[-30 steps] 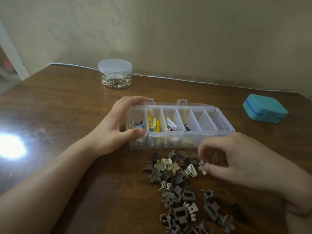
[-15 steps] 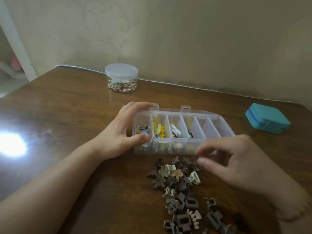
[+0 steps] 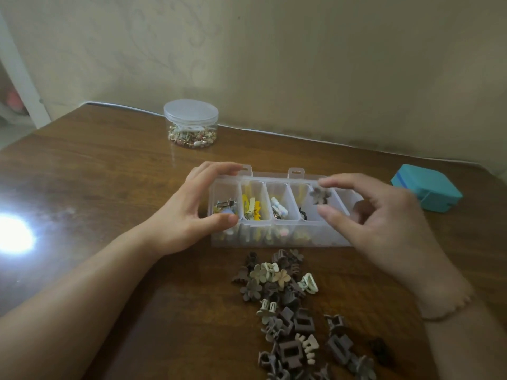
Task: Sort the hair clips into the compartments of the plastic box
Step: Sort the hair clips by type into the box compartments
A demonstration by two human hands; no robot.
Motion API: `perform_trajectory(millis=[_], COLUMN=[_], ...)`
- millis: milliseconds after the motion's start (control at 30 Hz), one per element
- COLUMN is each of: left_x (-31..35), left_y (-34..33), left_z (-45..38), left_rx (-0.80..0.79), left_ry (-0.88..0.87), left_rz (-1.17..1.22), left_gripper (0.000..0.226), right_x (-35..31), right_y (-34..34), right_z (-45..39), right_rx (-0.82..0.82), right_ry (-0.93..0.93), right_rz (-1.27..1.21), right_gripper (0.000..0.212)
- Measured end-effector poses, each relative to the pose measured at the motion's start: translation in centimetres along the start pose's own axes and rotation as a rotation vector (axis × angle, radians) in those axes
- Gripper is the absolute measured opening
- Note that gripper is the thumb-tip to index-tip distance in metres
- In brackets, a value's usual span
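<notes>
My left hand (image 3: 186,215) grips the left end of the clear plastic box (image 3: 274,231), thumb on the front wall and fingers over the back rim. Its first four compartments hold silver, yellow, white and black clips. My right hand (image 3: 378,223) hovers over the box's right half with index finger and thumb spread apart. A grey-brown flower clip (image 3: 319,196) is in the air between them, over the fourth or fifth compartment; I cannot tell which. A pile of brown, grey and cream hair clips (image 3: 285,297) lies on the table in front of the box.
A lidded clear jar of small trinkets (image 3: 191,123) stands at the back left near the wall. A teal case (image 3: 426,192) sits right of the box. Bright glare (image 3: 13,234) marks the wooden table at the left. The table's left edge runs diagonally.
My right hand lifted a flower clip from the pile, carried it up over the box and spread its fingers. My left hand kept its hold on the box. The view tilted slightly.
</notes>
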State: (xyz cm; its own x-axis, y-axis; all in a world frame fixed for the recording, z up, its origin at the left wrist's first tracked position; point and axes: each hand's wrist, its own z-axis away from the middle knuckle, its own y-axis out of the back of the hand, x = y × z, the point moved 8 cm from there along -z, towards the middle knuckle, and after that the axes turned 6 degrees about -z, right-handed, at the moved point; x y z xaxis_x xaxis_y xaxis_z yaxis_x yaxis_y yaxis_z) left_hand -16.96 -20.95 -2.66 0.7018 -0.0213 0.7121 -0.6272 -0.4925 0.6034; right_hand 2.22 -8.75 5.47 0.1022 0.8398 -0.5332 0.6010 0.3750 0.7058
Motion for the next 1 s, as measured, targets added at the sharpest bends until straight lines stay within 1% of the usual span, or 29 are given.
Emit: perform_trajectory(millis=[67, 133, 167, 233, 300, 333, 400, 500, 600, 633, 667, 700, 767, 800, 833, 900, 933, 1000], left_x=[0.0, 0.0, 0.0, -0.1, -0.1, -0.2, -0.1, -0.2, -0.2, -0.2, -0.2, -0.2, -0.2, -0.3, -0.3, -0.3, -0.3, -0.2], left_y=[0.1, 0.1, 0.1, 0.0, 0.0, 0.0, 0.0, 0.0, 0.0, 0.0, 0.0, -0.1, -0.1, 0.0, -0.1, 0.0, 0.0, 0.0], left_z=[0.0, 0.0, 0.1, 0.0, 0.0, 0.0, 0.0, 0.0, 0.0, 0.0, 0.0, 0.0, 0.0, 0.0, 0.0, 0.0, 0.0, 0.0], left_rx=[0.004, 0.007, 0.004, 0.0, 0.0, -0.001, -0.002, 0.001, 0.002, 0.001, 0.0, 0.0, 0.001, 0.0, -0.002, -0.003, -0.004, -0.001], left_ry=[-0.002, -0.003, 0.0, 0.003, 0.006, 0.005, 0.005, 0.013, 0.016, 0.016, 0.015, 0.013, 0.011, 0.012, 0.014, 0.016, 0.017, 0.017], left_rz=[-0.004, -0.014, -0.017, -0.019, -0.019, -0.017, -0.011, -0.006, -0.007, -0.004, -0.001, 0.0, 0.0, 0.001, 0.003, 0.0, -0.002, -0.006], left_gripper=[0.076, 0.076, 0.076, 0.076, 0.075, 0.075, 0.075, 0.075, 0.075, 0.075, 0.075, 0.075, 0.075, 0.075, 0.075, 0.076, 0.076, 0.076], right_x=[0.4, 0.6, 0.7, 0.8, 1.0, 0.9, 0.5, 0.3, 0.7, 0.6, 0.4, 0.2, 0.0, 0.2, 0.5, 0.8, 0.9, 0.7], right_y=[-0.3, 0.3, 0.3, -0.4, -1.9, -2.8, -4.3, -5.3, -5.1, -4.7, -4.1, -3.2, -0.7, 0.2, 0.6, 0.4, 0.3, 0.2], right_z=[0.1, 0.8, 1.2, 2.1, 3.0, 3.3, 3.7, 3.8, 3.8, 3.7, 3.5, 2.9, 1.4, 0.9, 0.6, 0.4, 0.4, 0.9], right_rx=[-0.033, -0.104, -0.179, -0.36, -0.527, -0.586, -0.632, -0.609, -0.616, -0.629, -0.615, -0.547, -0.259, -0.127, -0.035, 0.037, 0.044, 0.018], right_ry=[-0.021, -0.031, -0.034, -0.059, -0.059, -0.038, 0.013, 0.039, 0.024, 0.011, -0.009, -0.032, -0.049, -0.04, -0.032, -0.017, -0.001, 0.05], right_rz=[0.026, 0.005, -0.011, 0.003, 0.116, 0.178, 0.257, 0.318, 0.354, 0.332, 0.26, 0.145, -0.087, -0.128, -0.121, -0.033, 0.03, 0.086], right_gripper=[0.032, 0.023, 0.019, 0.023, 0.026, 0.024, 0.026, 0.033, 0.028, 0.026, 0.025, 0.026, 0.025, 0.024, 0.024, 0.031, 0.034, 0.029])
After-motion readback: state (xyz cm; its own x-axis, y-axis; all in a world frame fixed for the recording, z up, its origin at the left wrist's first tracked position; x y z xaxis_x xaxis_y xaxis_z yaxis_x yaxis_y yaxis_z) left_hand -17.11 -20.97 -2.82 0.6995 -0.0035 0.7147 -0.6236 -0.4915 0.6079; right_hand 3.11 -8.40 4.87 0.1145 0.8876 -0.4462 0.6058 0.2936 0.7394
